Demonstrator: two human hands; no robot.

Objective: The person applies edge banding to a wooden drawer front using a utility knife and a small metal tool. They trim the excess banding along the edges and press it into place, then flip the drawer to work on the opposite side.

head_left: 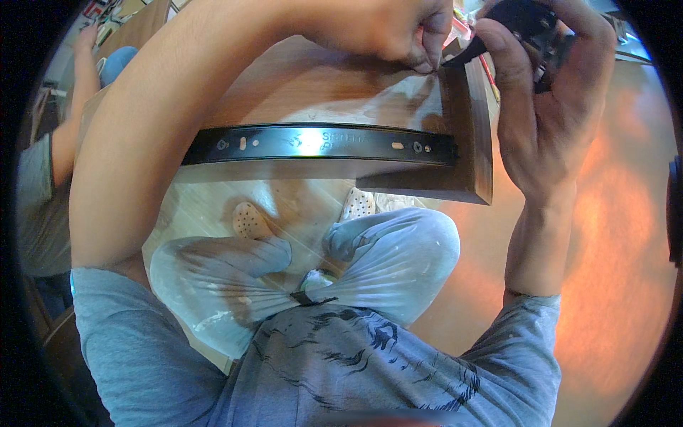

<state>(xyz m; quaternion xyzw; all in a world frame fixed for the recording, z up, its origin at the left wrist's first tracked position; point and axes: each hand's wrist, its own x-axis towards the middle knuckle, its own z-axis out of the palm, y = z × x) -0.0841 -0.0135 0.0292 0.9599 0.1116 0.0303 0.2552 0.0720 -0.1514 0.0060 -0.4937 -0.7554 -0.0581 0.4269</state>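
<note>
A brown wooden drawer-like box [320,96] stands in front of my knees, with a long black metal drawer slide [277,146] lying along its near side. My left hand [398,35] reaches across to the far right corner of the box. Its thumb and fingers are pinched together at the wood, hiding what they hold, if anything. My right hand [548,99] is raised beside that corner, fingers wrapped round a black tool [523,25]. The tool's tapered end points toward my left fingertips. My right hand and the picture's edge cover much of it, so its kind is unclear.
At the far left is another person's arm [84,78], beside a round blue thing [117,65]. Below the box are my bent knees and perforated clogs [249,220]. A thin red thing [489,75] shows behind the box's right end. Brown floor [605,235] extends on the right.
</note>
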